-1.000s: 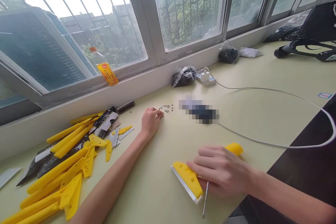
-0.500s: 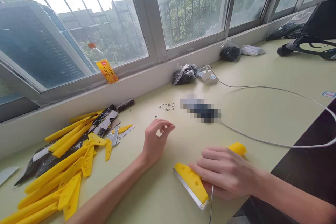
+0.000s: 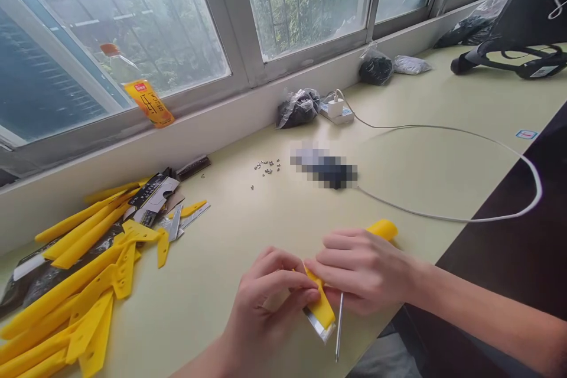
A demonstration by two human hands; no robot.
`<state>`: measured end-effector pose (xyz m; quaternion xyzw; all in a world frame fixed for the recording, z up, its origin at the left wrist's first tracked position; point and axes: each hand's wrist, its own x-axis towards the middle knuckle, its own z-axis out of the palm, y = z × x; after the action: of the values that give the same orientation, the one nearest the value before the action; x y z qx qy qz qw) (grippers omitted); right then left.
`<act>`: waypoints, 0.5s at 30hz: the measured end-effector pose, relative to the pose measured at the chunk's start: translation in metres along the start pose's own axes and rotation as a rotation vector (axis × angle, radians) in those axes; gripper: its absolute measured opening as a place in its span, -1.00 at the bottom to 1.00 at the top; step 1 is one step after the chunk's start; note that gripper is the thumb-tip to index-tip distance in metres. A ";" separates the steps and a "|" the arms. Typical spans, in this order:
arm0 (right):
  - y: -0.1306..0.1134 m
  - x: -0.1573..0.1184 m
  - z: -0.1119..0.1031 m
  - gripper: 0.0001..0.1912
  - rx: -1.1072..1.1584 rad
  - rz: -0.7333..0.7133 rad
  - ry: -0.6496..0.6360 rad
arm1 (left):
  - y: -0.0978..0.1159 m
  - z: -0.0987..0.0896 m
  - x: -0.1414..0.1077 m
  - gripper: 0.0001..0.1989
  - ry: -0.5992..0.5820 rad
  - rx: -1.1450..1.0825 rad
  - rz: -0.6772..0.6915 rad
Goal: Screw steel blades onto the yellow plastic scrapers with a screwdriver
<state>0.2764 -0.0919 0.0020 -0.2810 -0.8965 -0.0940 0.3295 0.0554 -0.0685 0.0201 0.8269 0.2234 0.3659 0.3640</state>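
My right hand [image 3: 365, 269] is wrapped round a yellow scraper [image 3: 322, 307], whose handle end pokes out behind the knuckles. A metal blade runs along the scraper's front edge. From under the same hand a thin metal screwdriver shaft [image 3: 339, 331] points down; its handle is hidden. My left hand [image 3: 274, 301] pinches thumb and finger together against the scraper's face, and whatever lies between the tips is too small to make out. Beyond the hands, several small screws [image 3: 268, 166] lie scattered on the table [image 3: 239, 230].
Several yellow scraper parts [image 3: 93, 289] and metal blades [image 3: 176, 223] are heaped at the left. A blurred-out object [image 3: 325, 168] with a white cable [image 3: 416, 212] lies mid-table. Along the window stand a bagged dark bundle [image 3: 299, 109], a power strip [image 3: 337, 111] and a bottle [image 3: 124, 68].
My left hand has come down and right from above the table to the scraper's face. The right hand still grips the scraper and screwdriver. The view has shifted somewhat.
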 end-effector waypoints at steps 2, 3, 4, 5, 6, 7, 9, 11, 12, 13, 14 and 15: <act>0.000 -0.001 0.001 -0.83 0.004 0.004 0.007 | -0.001 0.000 -0.001 -0.83 -0.007 0.014 0.008; 0.001 -0.001 0.001 -0.82 0.008 0.005 0.011 | -0.001 -0.001 -0.002 -0.83 -0.010 0.023 0.013; 0.001 -0.001 0.001 -0.83 0.012 0.005 0.014 | -0.001 -0.001 -0.003 -0.83 -0.015 0.035 0.024; 0.001 -0.001 0.001 -0.83 0.017 0.005 0.016 | -0.001 -0.003 -0.003 -0.82 -0.023 0.053 0.037; 0.002 -0.001 0.001 -0.83 0.023 0.007 0.015 | -0.001 -0.004 -0.004 -0.80 -0.032 0.073 0.057; 0.002 -0.001 0.001 -0.83 0.031 0.011 0.013 | 0.000 -0.006 -0.004 -0.78 -0.042 0.091 0.082; 0.002 0.000 0.000 -0.84 0.056 0.024 0.012 | 0.002 -0.011 -0.005 -0.75 -0.076 0.112 0.147; 0.002 0.001 -0.001 -0.82 0.092 0.032 0.020 | 0.003 -0.015 -0.005 -0.72 -0.117 0.119 0.205; 0.002 0.002 -0.001 -0.80 0.114 0.034 0.027 | 0.004 -0.016 -0.005 -0.69 -0.138 0.120 0.223; 0.001 0.003 -0.002 -0.78 0.136 0.037 0.035 | 0.004 -0.017 -0.005 -0.66 -0.155 0.120 0.234; 0.001 0.004 -0.002 -0.76 0.159 0.042 0.041 | 0.003 -0.018 -0.005 -0.63 -0.165 0.116 0.239; 0.001 0.005 -0.002 -0.75 0.182 0.052 0.043 | 0.002 -0.018 -0.005 -0.61 -0.168 0.112 0.238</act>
<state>0.2744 -0.0897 0.0068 -0.2709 -0.8865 -0.0099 0.3750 0.0389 -0.0655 0.0280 0.8942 0.1125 0.3231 0.2887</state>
